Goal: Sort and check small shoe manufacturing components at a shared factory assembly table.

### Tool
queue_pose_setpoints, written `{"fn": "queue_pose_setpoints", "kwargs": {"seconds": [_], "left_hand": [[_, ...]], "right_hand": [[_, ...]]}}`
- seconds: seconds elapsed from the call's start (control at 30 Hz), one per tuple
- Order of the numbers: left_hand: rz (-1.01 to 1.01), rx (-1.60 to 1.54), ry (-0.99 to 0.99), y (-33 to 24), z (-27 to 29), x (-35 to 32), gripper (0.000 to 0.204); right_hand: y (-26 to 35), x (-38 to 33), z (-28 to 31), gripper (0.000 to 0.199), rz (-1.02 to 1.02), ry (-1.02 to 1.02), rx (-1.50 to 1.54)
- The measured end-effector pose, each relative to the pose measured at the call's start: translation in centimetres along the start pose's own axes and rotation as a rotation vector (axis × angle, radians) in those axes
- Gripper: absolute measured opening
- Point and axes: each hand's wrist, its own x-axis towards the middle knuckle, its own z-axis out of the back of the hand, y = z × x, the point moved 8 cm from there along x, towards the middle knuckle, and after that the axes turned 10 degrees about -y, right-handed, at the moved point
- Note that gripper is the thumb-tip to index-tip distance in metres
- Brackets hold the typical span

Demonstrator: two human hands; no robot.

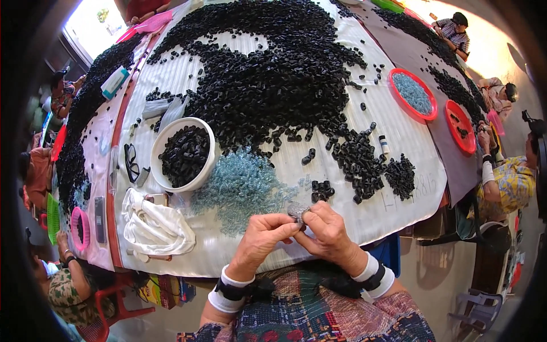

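Observation:
At the near edge of the cloth-covered table, my left hand (261,235) and my right hand (331,232) meet with fingertips pinched together. Between them is a small grey and dark piece (297,211), mostly hidden by the fingers, so its exact kind cannot be made out. Just beyond my hands lies a heap of small clear bluish pieces (242,179). A few short black plastic cylinders (322,191) sit close past my right hand. Farther right are a loose group of such cylinders (356,159) and a pile of thinner black pieces (400,175).
A great mound of black pieces (268,85) covers the table's middle. On the left stand a white bowl (212,165) of black parts, a white cloth (159,228) and eyeglasses (132,162). A red tray (431,114) holds bluish pieces. Other people work at both sides.

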Motion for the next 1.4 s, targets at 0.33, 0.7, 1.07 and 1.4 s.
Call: {"fn": "queue_pose_setpoints", "kwargs": {"seconds": [0.33, 0.7, 1.07, 1.4], "left_hand": [[-0.062, -0.203, -0.161, -3.1, 3.7, 0.6, 0.019], [-0.249, -0.592, -0.393, -8.8, 15.8, 2.7, 0.028], [-0.333, -0.593, -0.314, -9.4, 17.0, 2.7, 0.032], [-0.314, -0.521, -0.267, -7.1, 12.6, 1.0, 0.026]], "right_hand": [[-5.6, -0.1, 3.5, 0.023, -0.313, -0.072, -0.016], [-7.0, -1.2, 0.6, 0.015, -0.352, 0.052, -0.105], [-12.7, -1.3, 1.3, 0.031, -0.735, -0.214, 0.161], [-11.6, 1.0, 1.7, 0.02, -0.503, -0.186, -0.084]]}}
